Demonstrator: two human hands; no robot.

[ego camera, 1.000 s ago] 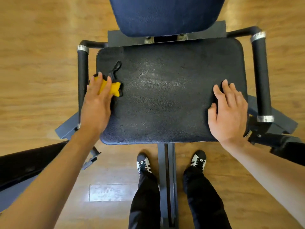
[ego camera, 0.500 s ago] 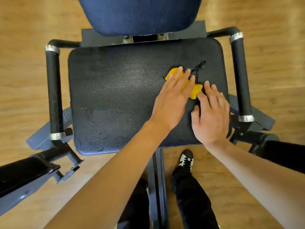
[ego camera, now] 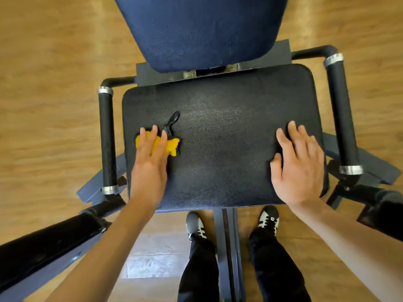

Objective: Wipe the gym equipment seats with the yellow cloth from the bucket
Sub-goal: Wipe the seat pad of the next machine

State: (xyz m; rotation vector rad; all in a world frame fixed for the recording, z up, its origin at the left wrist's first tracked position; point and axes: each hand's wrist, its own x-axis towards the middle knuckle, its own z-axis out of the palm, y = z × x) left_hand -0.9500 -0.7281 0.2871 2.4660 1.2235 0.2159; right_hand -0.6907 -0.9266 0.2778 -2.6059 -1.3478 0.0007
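**A:** Where is the cloth lying?

**B:** The cloth is lying on the seat, at its left edge. The left hand is pressing it down with straight fingers, palm flat, not gripping. A black tab is trailing off it toward the seat's middle.

**A:** And the other hand?

**B:** The right hand is resting flat and spread on the seat's right side, holding nothing (bracing, I'd guess).

**A:** How should the wipe be going?

**B:** I'm reading it as mid-wipe. The palm should be bearing down evenly, running overlapping passes across the seat, edge to edge, and reaching the strip under the backrest. The right hand is covering a patch, so it should be lifting off for that part.

**A:** What is hiding?

**B:** Most of the cloth is sitting under the hand, so its size and fold are unclear. Whether the seat is glistening from damp or glare, I can't tell. The bucket isn't showing, and the pad off the seat's near-left corner is running out of frame.
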